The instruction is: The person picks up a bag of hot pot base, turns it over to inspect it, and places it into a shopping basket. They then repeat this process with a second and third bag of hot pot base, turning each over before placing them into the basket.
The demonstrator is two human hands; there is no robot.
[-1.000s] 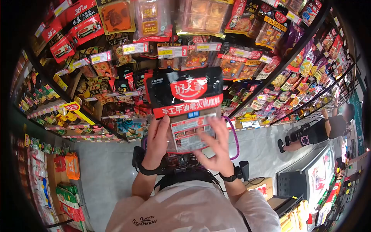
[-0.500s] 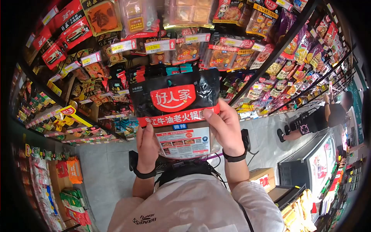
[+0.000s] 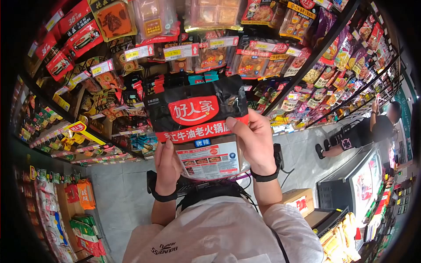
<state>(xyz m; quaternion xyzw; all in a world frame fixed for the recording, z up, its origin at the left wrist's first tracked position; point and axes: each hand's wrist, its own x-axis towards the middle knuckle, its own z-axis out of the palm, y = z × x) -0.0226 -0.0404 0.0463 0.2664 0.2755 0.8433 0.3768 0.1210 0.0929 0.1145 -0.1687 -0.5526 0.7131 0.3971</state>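
Between my two hands is a pouch of hotpot seasoning (image 3: pixel 206 142), black at the top with a red band, its printed face toward me. My left hand (image 3: pixel 167 168) grips the lower left edge, fingertips on the front and the rest of the grip behind the pouch. My right hand (image 3: pixel 256 142) holds the right edge, with the thumb pressed on the red band and the other fingers hidden behind. The pouch is slightly tilted, its right side higher. Both wrists wear black bands.
Shelves ahead carry hanging seasoning packs (image 3: pixel 250 61) and price tags (image 3: pixel 180 51). More packets (image 3: pixel 324 79) fill the rack at right. A person in dark clothes (image 3: pixel 364 131) stands in the right aisle near a freezer (image 3: pixel 337 195). A cardboard box (image 3: pixel 299 200) lies lower right.
The pouch has tilted a little, its top left corner shifting left and down. My right thumb has slid slightly left and up with it. Both hands keep their grip.
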